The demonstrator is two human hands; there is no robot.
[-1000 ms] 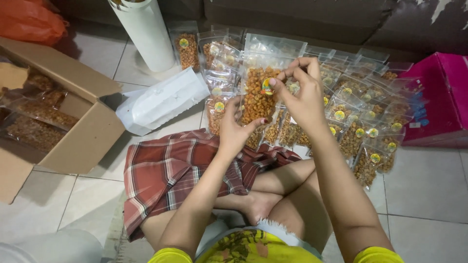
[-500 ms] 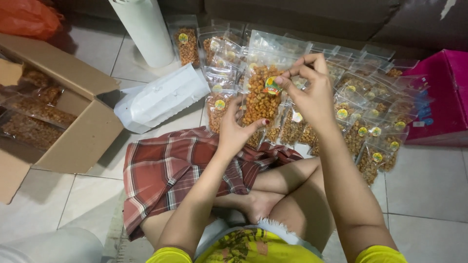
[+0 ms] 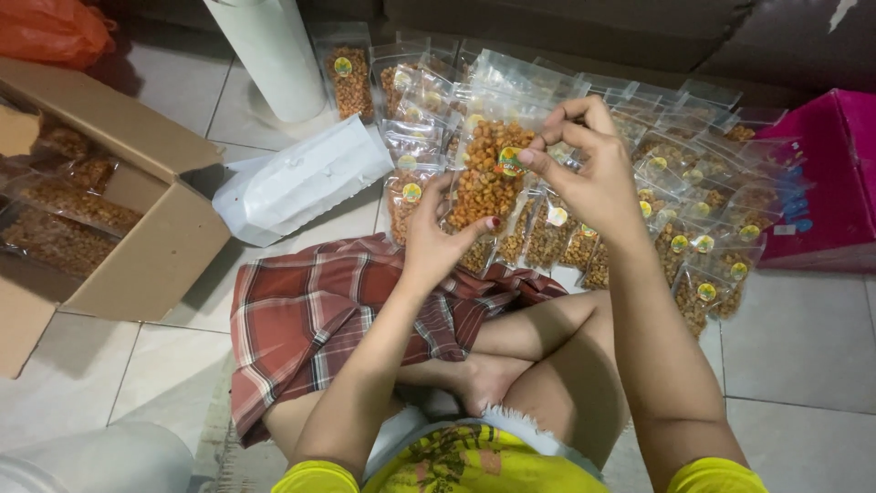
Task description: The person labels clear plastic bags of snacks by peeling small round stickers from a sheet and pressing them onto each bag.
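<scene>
Sitting cross-legged on the tiled floor (image 3: 803, 365), the person holds up one clear plastic pouch of orange-brown fried snack (image 3: 484, 173) in front of the chest. The left hand (image 3: 436, 239) supports this pouch from below, at its 7 o'clock side, with fingers curled lightly around the lower edge and the thumb on the front. The right hand (image 3: 584, 173) is at the 3 o'clock side of the pouch, its thumb and forefinger pinched together on a small round yellow-green sticker (image 3: 509, 162) that sits on the pouch front; the other fingers are half bent.

Behind the pouch, from 12 to 3 o'clock, many similar filled pouches with round stickers (image 3: 693, 228) lie in overlapping rows on the floor. At 9 o'clock stands an open brown cardboard box (image 3: 146, 246) with more snack bags inside. A white plastic bag (image 3: 301, 178) lies near 10 o'clock, just beside a white cylinder (image 3: 269, 55). A red checked cloth (image 3: 310, 319) lies over the left knee. A pink box (image 3: 835, 183) is at 3 o'clock.
</scene>
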